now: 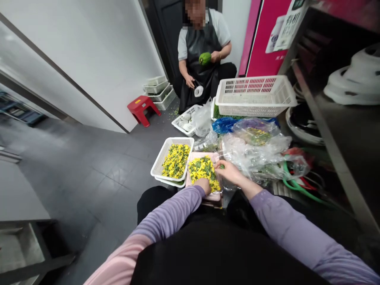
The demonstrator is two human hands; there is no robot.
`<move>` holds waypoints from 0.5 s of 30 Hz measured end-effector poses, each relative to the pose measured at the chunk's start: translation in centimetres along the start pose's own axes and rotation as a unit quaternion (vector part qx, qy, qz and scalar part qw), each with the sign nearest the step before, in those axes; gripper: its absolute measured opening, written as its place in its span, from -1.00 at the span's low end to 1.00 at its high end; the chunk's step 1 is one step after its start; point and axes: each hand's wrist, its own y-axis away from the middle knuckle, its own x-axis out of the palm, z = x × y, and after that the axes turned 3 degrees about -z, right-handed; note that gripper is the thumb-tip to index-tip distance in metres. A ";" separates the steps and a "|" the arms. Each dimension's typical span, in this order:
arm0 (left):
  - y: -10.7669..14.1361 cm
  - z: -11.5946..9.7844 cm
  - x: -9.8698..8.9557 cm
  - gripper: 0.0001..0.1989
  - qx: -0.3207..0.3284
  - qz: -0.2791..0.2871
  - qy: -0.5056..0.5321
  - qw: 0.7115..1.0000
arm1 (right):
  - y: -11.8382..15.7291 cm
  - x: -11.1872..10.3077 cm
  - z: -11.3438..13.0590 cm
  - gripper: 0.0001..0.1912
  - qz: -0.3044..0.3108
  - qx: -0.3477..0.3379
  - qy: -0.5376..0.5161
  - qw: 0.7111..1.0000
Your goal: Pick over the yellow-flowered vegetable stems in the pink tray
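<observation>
A clear plastic pack of yellow flowers with green stems (203, 168) lies on a pale pink tray (218, 196) in front of my knees. At its near edge my left hand (203, 185) reaches down into the flowers, with its fingers hidden from sight. My right hand (229, 171) is just past the pack's right edge, its fingertips pinched on a small green bit of plant (222, 166). Left of the tray stands a white basket (157, 168) of loose yellow flowers (176, 160), touching or almost touching it.
Crumpled plastic bags (255, 152) are heaped at the right, with a large white crate (255, 107) behind. A co-worker (204, 47) sits opposite, holding a green vegetable (204, 59) and a white-headed tool (198, 91). A red stool (144, 110) stands left; a metal shelf (326, 118) borders the right.
</observation>
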 end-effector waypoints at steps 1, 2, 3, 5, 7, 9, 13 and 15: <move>0.4 0.5 -0.6 -0.71 0.001 -0.010 0.003 1.000 | 0.0 0.4 -0.3 -0.92 0.008 -0.027 0.073 0.997; 0.9 1.1 -1.3 -0.74 0.002 -0.018 0.010 1.000 | 0.1 1.0 -0.6 -0.89 0.024 -0.050 0.125 0.991; 1.3 1.5 -1.9 -0.77 0.004 -0.020 0.027 0.999 | 0.2 1.6 -0.9 -0.86 0.045 -0.071 0.153 0.985; 2.3 2.2 -3.2 -0.79 0.002 0.003 0.102 0.995 | 0.7 2.9 -1.2 -0.83 0.087 -0.111 0.161 0.977; 3.2 2.4 -4.0 -0.74 -0.008 0.045 0.224 0.974 | 1.0 3.9 -1.2 -0.88 0.099 -0.137 0.146 0.975; 3.9 2.6 -4.4 -0.66 -0.018 0.051 0.365 0.929 | 1.2 4.2 -1.0 -0.95 0.096 -0.142 0.138 0.975; 4.8 2.9 -3.9 -0.63 -0.016 -0.019 0.532 0.846 | 1.0 3.5 -0.5 -0.85 0.072 -0.067 0.077 0.992; 5.0 2.8 -3.5 -0.72 0.003 0.009 0.539 0.842 | 0.9 3.0 -0.3 -0.79 0.063 -0.026 0.011 0.998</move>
